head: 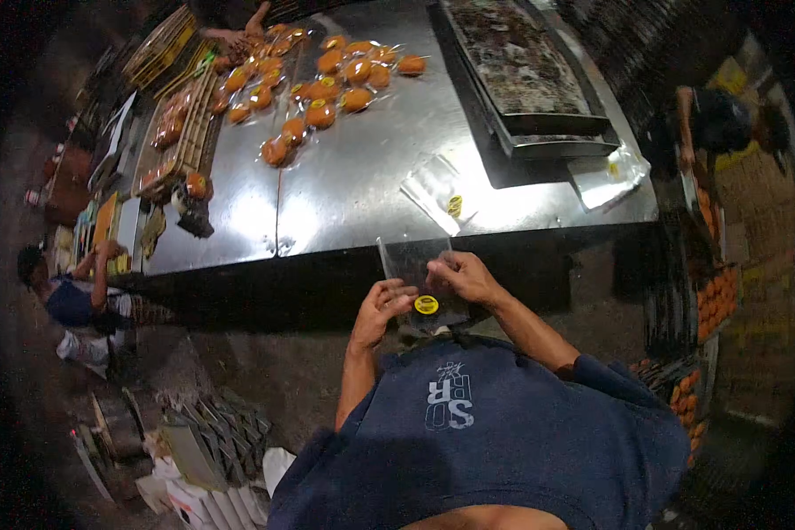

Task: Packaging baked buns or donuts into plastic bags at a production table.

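Observation:
A clear plastic bag (pixel 407 257) with a round yellow label (pixel 426 305) is held upright in front of my chest. My left hand (pixel 381 308) grips its left side, thumb close to the label. On the other side, my right hand (pixel 465 277) pinches the bag near its upper right edge. The bag looks flat, with nothing visible inside. Just beyond my hands, more flat clear bags (pixel 430 189) lie on the metal table (pixel 364 185), one showing a yellow label. Farther off are several round orange-brown buns (pixel 321 114) in clear wrappers with yellow labels.
Dark baking trays (pixel 520 66) are stacked at the table's right, with a plastic bag pile (pixel 609 180) beside them. A plastic crate (pixel 192 132) of wrapped buns stands at the left. Another person's hands (pixel 238 40) reach the far buns. Other people are at the left and right.

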`<state>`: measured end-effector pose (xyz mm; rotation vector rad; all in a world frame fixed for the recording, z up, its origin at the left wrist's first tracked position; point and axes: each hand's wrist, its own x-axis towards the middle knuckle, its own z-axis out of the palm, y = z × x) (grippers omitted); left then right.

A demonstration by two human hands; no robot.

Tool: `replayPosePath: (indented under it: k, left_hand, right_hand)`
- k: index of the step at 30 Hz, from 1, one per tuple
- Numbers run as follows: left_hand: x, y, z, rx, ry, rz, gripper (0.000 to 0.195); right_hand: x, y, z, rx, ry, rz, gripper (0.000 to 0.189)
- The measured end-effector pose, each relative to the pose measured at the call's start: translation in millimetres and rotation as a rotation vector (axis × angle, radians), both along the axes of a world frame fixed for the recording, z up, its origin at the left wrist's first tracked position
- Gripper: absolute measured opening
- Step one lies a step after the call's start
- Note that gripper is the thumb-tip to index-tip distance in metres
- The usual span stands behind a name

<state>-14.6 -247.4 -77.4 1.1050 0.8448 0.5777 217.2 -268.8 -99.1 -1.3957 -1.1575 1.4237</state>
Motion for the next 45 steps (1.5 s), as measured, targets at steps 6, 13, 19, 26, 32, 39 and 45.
replayPosePath:
  k: [6, 13, 19, 26, 32, 39, 45]
  left_hand:
    - [44.3, 43.0, 24.1, 0.139, 0.103, 0.085, 0.025]
    - [88.6, 49.8, 45.2, 0.411, 0.366, 0.073, 0.025]
    - [106.4, 50.1, 58.3, 0.425, 0.183, 0.142, 0.025]
    - [96.1, 62.2, 50.0, 0.399, 0.206, 0.088, 0.029]
    - [78.1, 69.8, 57.4, 0.324, 0.083, 0.024, 0.015]
    - [71.1, 72.6, 62.1, 0.259, 0.136, 0.047, 0.017]
    - [84.9, 74.8, 49.3, 0.24, 0.151, -0.031, 0.024]
  right_hand:
    - [16.5, -20.1, 33.8, 0.177, -0.337, 0.16, 0.041]
    - [22.2, -17.1, 52.8, 0.277, -0.377, -0.269, 0.036]
    - [26.3, -13.0, 61.6, 0.237, -0.41, -0.254, 0.034]
    - [22.3, 0.9, 62.9, 0.45, -0.528, -0.306, 0.04]
    - [29.1, 12.8, 68.2, 0.194, -0.331, -0.253, 0.039]
    - [27.5, 21.9, 77.8, 0.414, -0.207, -0.248, 0.032]
    - [42.1, 24.9, 71.6, 0.046, 0.032, -0.052, 0.027]
